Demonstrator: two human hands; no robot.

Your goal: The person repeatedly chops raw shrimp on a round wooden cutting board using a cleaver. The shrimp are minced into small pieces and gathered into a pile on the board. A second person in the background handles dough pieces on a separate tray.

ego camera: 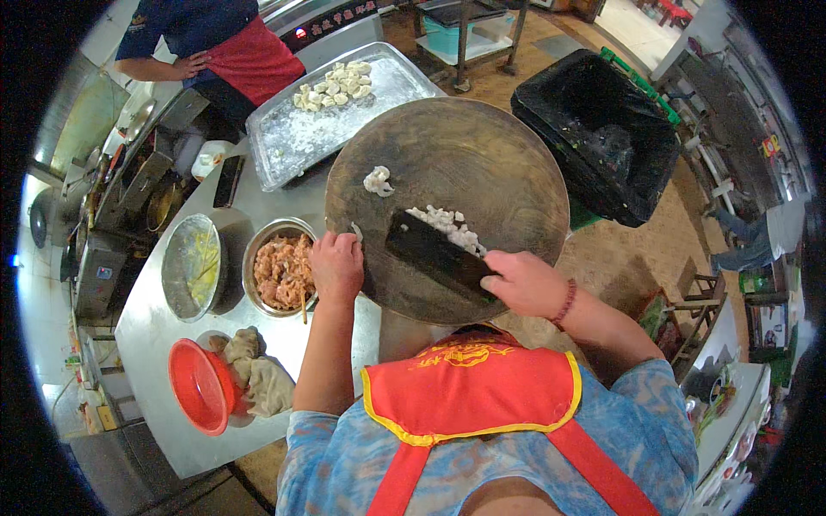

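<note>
My right hand (526, 284) grips a dark, broad-bladed cleaver (439, 255), which lies low over a round wooden chopping block (490, 161). Along the blade's far side is a heap of small whitish chopped pieces (448, 226). A larger whitish lump (378, 181) sits on the block's left part. My left hand (337, 266) is at the block's left edge with fingers bent, beside a small whitish piece (357, 232); whether it holds something cannot be told. Just left of it stands a metal bowl of minced meat (282, 271) with a wooden stick in it.
Behind the block, a metal tray (387, 71) holds dumplings (334, 85). On the steel table (258, 445) are a metal bowl (191, 267), a red plastic basin (201, 387), a cloth (268, 380) and a dark phone (228, 181). A black-lined bin (597, 135) stands right; a person (213, 45) stands back left.
</note>
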